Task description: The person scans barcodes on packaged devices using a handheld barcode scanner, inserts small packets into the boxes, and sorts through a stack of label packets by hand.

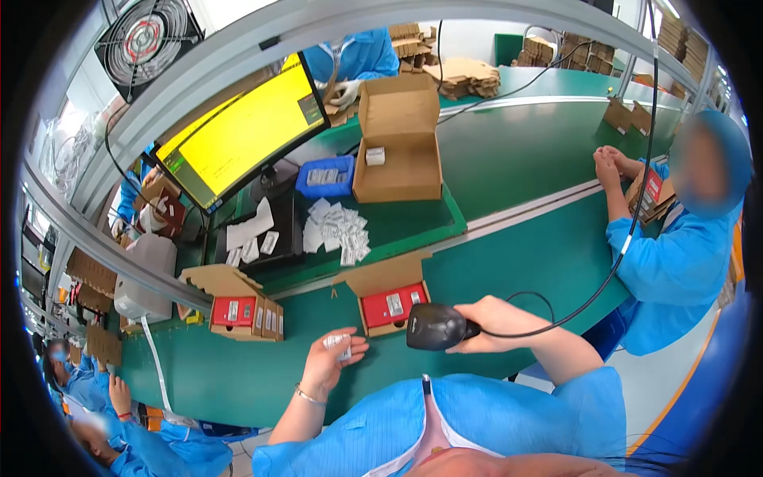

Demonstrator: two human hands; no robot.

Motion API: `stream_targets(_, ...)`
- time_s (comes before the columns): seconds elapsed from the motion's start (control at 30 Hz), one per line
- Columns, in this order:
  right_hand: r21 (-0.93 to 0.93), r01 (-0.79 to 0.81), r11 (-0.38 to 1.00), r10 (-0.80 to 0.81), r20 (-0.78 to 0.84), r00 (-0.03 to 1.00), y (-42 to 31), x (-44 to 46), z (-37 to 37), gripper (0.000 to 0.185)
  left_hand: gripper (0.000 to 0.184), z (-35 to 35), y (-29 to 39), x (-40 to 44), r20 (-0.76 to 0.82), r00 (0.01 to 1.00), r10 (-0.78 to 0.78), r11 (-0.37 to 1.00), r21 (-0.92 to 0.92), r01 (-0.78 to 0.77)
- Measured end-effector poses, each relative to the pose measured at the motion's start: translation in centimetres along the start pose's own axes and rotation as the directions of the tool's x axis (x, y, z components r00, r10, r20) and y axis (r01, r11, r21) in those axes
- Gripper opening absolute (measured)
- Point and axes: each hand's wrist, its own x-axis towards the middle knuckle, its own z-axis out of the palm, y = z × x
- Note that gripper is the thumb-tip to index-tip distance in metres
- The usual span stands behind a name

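Note:
My right hand (491,322) is wrapped round the handle of a black barcode scanner (435,326), its cable running up to the right. The scanner's head is beside an open cardboard box (381,280) with red boxes (392,304) bearing white labels inside. In my left hand (327,362) lies a small white printed packet or label (338,346), held by curled fingers above the green table. Left of it stands another open cardboard box (234,312), also with a red labelled box inside.
Behind are a pile of white labels (338,230), a blue bin (326,176), a large open carton (397,171) and a monitor (246,131) with a yellow screen. A co-worker in blue (668,262) sits at the right; others are at the left and back. A metal frame (334,36) crosses overhead.

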Motion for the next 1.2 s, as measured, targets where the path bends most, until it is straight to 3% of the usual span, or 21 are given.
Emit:
stream_targets(0.13, 0.021, 0.039, 0.999, -0.039, 0.006, 0.999, 0.9, 0.4, 0.1, 0.037, 0.023, -0.1, 0.2, 0.0, -0.047, 0.998, -0.032, 0.999, -0.009, 0.031)
stream_targets(0.3, 0.028, -0.062, 0.998, 0.059, 0.071, 0.996, 2.0, 1.1, 0.1, 0.034, 0.017, -1.2, -0.6, 1.0, -0.087, 0.995, -0.049, 0.996, -0.076, 0.042)
stream_targets(0.43, 0.142, -0.001, 0.99, -0.013, 0.097, 0.995, 3.5, 1.4, 0.4, 0.039, 0.011, -1.9, -0.9, 1.5, -0.086, 0.996, -0.037, 0.998, -0.051, 0.033)
stream_targets(0.6, 0.181, -0.087, 0.98, 0.038, 0.259, 0.965, 3.9, 2.4, 0.1, 0.041, 0.01, -2.5, -0.9, 1.3, -0.04, 0.998, -0.045, 0.998, -0.048, 0.043)
stream_targets(0.8, 0.203, -0.051, 0.978, 0.008, 0.206, 0.979, 4.5, 2.5, 0.6, 0.04, 0.01, -2.8, -1.1, 1.2, -0.016, 1.0, -0.015, 0.997, -0.074, 0.014)
stream_targets(0.97, 0.174, 0.002, 0.985, -0.032, 0.167, 0.985, 5.0, 2.5, 1.3, 0.04, 0.024, -2.7, -0.9, 1.2, 0.015, 0.999, 0.038, 0.994, -0.106, -0.036)
stream_targets(1.13, 0.142, 0.04, 0.989, -0.062, 0.151, 0.987, 3.5, 1.9, 1.2, 0.04, 0.027, -3.2, -1.4, 0.9, 0.014, 1.0, -0.009, 0.931, -0.364, 0.013)
stream_targets(1.2, 0.132, 0.053, 0.99, -0.07, 0.128, 0.989, 3.2, 1.5, 1.5, 0.038, 0.027, -2.9, -1.2, 0.1, -0.03, 0.999, -0.02, 0.954, -0.3, 0.01)
